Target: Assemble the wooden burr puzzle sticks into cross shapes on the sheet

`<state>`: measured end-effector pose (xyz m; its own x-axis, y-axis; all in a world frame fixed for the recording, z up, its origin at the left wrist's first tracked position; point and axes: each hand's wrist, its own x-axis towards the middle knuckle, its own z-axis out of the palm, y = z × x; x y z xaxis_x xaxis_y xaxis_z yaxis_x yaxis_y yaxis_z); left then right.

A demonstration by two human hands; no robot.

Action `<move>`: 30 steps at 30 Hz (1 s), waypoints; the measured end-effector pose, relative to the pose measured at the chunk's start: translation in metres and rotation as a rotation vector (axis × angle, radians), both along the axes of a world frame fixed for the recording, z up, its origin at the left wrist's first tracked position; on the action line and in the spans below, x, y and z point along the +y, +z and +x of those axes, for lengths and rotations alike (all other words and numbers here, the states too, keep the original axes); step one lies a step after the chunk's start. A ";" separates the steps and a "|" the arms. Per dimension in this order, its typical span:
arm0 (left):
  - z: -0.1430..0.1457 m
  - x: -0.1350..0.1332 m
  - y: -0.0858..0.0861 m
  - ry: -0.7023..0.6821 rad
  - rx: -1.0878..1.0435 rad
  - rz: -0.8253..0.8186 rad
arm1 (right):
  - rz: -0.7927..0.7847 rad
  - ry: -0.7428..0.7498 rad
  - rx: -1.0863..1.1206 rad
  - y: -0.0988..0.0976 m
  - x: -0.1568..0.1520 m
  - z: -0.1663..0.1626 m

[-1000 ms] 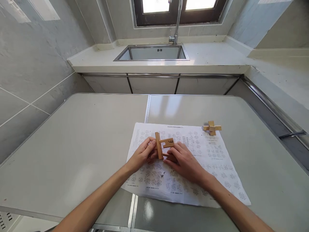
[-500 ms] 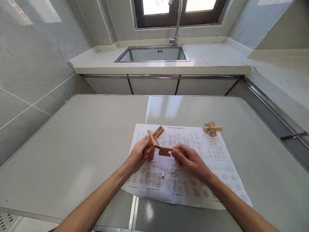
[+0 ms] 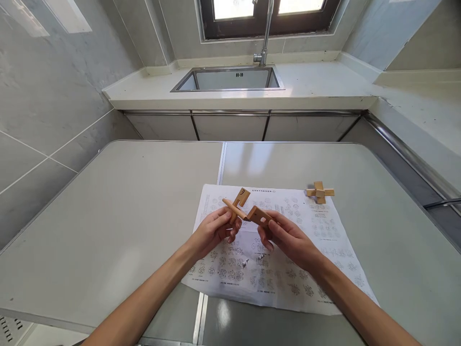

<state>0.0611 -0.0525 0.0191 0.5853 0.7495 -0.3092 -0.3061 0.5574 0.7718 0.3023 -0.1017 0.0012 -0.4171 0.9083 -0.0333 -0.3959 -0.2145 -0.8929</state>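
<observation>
Both my hands hold a small set of notched wooden puzzle bars (image 3: pixel 245 209) above a printed instruction sheet (image 3: pixel 309 269) on the grey table. My left hand (image 3: pixel 215 231) pinches the left end, where two bars cross. My right hand (image 3: pixel 288 238) grips the right bar (image 3: pixel 260 215) between thumb and fingers. One bar end carries a dark handwritten mark. An assembled wooden cross puzzle (image 3: pixel 320 192) lies at the sheet's far right corner, apart from both hands.
The grey table (image 3: pixel 118 216) has a seam running down its middle. Beyond it stands a white counter with a steel sink (image 3: pixel 227 79) and a tap under a window. A tiled wall is at the left, a metal rail at the right.
The wooden bars have been lifted off the sheet and turned: from upright a second ago to tilted, then raised higher and rotated between my fingers. The cross puzzle has stayed put.
</observation>
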 end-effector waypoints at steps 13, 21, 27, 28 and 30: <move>0.006 -0.008 0.003 -0.144 -0.060 0.005 | 0.133 0.051 -0.081 -0.003 0.000 -0.002; 0.007 -0.009 0.000 -0.248 -0.103 0.029 | 0.147 0.011 -0.121 0.002 -0.001 -0.005; 0.005 -0.008 -0.002 -0.285 -0.100 -0.001 | 0.081 0.043 -0.130 0.001 0.000 -0.004; 0.005 -0.009 -0.002 -0.290 -0.097 0.010 | 0.080 0.039 -0.142 0.001 0.000 -0.005; 0.004 -0.010 -0.002 -0.322 -0.076 0.060 | 0.084 0.029 -0.185 0.002 0.000 -0.006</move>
<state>0.0651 -0.0625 0.0169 0.8147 0.5379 -0.2167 -0.1794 0.5891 0.7879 0.2965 -0.1015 0.0028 -0.4372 0.8986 -0.0370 -0.2178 -0.1457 -0.9650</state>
